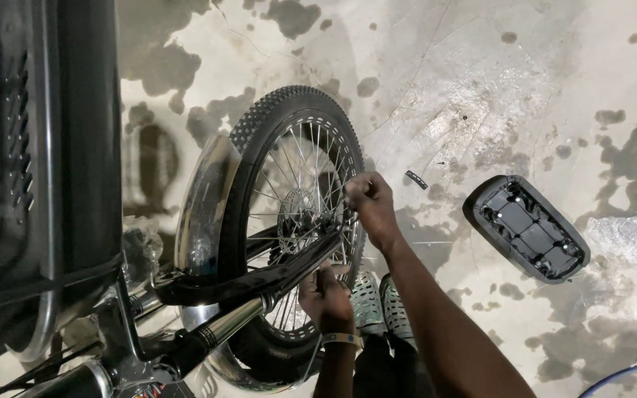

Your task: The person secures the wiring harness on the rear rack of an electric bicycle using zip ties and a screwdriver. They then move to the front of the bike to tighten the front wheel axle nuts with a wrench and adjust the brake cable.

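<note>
Both hands are right in at the front wheel (289,214) of the bike. The right hand (369,200) has its fingers curled tight around something small at the spokes near the rim, too tiny to make out. The left hand (324,295) is lower down, fingers closed by the bottom of the fork leg (259,284), though I can't tell exactly what it's pinching; there's a yellowish wristband (342,340) on that wrist. The wheel stands upright on the floor with a knobby black tyre, brake disc (298,221) at the hub, and a shiny chrome fender (204,206) hugging it. The fork and fender crowd the left side. Just under the hands are the person's shoes (381,302). Well off to the right on the stained concrete floor (481,88) lies a black seat pan (526,227), underside up, with crinkly plastic wrap (632,239) beside it.
</note>
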